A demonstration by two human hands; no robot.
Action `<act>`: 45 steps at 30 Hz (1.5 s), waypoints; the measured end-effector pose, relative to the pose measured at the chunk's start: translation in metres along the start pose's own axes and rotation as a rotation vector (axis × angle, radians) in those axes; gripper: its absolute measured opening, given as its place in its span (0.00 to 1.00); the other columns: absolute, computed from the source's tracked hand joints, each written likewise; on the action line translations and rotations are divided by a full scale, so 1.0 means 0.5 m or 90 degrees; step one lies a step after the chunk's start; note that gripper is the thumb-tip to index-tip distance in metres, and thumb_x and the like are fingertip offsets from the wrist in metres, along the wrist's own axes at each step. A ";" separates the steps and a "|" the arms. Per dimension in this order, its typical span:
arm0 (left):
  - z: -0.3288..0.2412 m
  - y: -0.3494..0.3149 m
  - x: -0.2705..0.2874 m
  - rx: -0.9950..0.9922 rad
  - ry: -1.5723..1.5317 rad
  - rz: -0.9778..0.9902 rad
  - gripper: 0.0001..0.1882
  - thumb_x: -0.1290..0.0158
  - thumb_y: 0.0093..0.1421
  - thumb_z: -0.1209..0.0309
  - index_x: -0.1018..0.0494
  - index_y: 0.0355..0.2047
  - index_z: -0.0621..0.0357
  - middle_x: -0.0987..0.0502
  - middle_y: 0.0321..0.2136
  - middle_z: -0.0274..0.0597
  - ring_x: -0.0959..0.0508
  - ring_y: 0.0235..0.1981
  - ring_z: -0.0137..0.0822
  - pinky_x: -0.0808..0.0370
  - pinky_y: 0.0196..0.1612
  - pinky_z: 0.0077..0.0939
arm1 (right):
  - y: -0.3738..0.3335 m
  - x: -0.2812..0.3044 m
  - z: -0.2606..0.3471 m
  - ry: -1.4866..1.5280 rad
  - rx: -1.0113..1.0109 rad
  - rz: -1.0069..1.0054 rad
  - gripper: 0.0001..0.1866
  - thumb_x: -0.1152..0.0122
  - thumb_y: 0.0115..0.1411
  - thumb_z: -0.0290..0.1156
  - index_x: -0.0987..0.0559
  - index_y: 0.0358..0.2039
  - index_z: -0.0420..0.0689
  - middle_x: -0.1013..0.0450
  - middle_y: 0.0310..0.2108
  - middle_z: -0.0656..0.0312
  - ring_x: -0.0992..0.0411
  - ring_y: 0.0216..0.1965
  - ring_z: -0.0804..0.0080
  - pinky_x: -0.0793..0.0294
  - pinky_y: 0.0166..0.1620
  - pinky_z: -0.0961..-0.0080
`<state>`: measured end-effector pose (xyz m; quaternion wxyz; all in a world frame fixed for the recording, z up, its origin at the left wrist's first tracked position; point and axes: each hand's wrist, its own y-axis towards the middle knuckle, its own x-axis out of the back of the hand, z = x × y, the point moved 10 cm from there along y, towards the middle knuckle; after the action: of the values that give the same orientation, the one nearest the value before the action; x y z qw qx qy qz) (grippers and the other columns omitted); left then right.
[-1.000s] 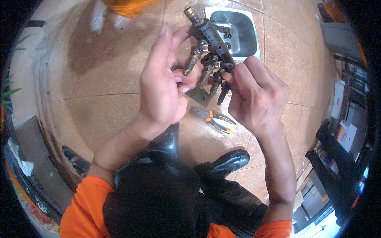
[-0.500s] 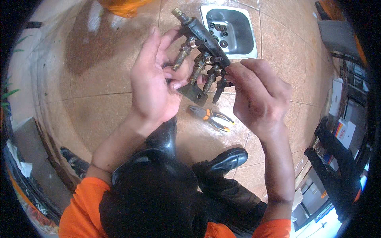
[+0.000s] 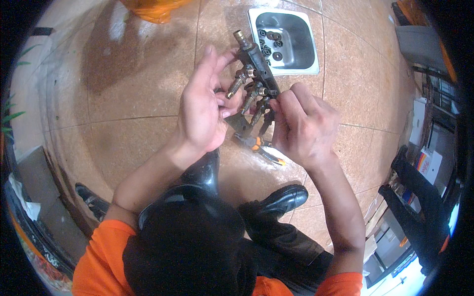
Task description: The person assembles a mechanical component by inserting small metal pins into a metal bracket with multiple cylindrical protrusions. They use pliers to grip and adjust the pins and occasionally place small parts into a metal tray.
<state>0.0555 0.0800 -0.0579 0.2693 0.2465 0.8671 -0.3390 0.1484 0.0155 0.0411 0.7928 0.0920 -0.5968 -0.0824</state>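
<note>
A dark metal valve manifold (image 3: pixel 262 64) hangs tilted in the air, its brass-coloured threaded end up and to the left. Several stubby valves with brass tips stick out along it, and a flat plate shows at its lower side. My left hand (image 3: pixel 202 108) is wrapped round it from the left, some fingers hidden behind the valves. At the lower right end, my right hand (image 3: pixel 306 126) has its fingers pinched on the manifold; whether they grip a valve or the pipe itself is hidden. Pliers (image 3: pixel 256 144) with orange-and-black handles lie on the floor below, partly covered.
Beyond the manifold, a steel basin (image 3: pixel 307 44) on the tiled floor holds several small dark round parts (image 3: pixel 277 43). An orange bag (image 3: pixel 155 10) lies at the far left. My black boot (image 3: pixel 284 198) is near the pliers. Another person's dark-clad legs (image 3: pixel 419 197) are at the right.
The manifold has shifted down and to the right, with my left hand moving along. My right hand has come left and slightly down, now covering more of the pliers.
</note>
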 end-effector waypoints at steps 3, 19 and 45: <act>-0.001 -0.001 -0.007 0.007 0.010 -0.010 0.39 0.63 0.70 0.41 0.37 0.61 0.69 0.42 0.14 0.25 0.46 0.15 0.19 0.51 0.20 0.15 | -0.011 -0.007 -0.006 0.001 -0.029 0.008 0.10 0.37 0.56 0.24 0.29 0.22 0.43 0.36 0.21 0.59 0.31 0.18 0.61 0.34 0.21 0.66; 0.029 0.027 -0.003 0.118 -0.048 0.060 0.37 0.62 0.70 0.42 0.35 0.56 0.69 0.34 0.21 0.29 0.44 0.15 0.19 0.49 0.17 0.14 | -0.033 0.042 -0.003 0.107 0.028 -0.007 0.08 0.34 0.50 0.23 0.20 0.33 0.43 0.26 0.30 0.60 0.25 0.23 0.64 0.26 0.25 0.69; 0.055 0.034 0.009 0.181 -0.055 0.015 0.35 0.62 0.70 0.43 0.35 0.56 0.67 0.33 0.23 0.29 0.46 0.15 0.19 0.50 0.16 0.13 | -0.043 0.010 -0.017 0.090 -0.036 0.017 0.09 0.31 0.52 0.31 0.24 0.27 0.46 0.30 0.26 0.62 0.28 0.20 0.63 0.29 0.22 0.68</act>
<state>0.0709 0.0722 -0.0857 0.2727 0.2777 0.7949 -0.4655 0.1574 -0.0061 0.0384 0.8364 0.0670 -0.5377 -0.0821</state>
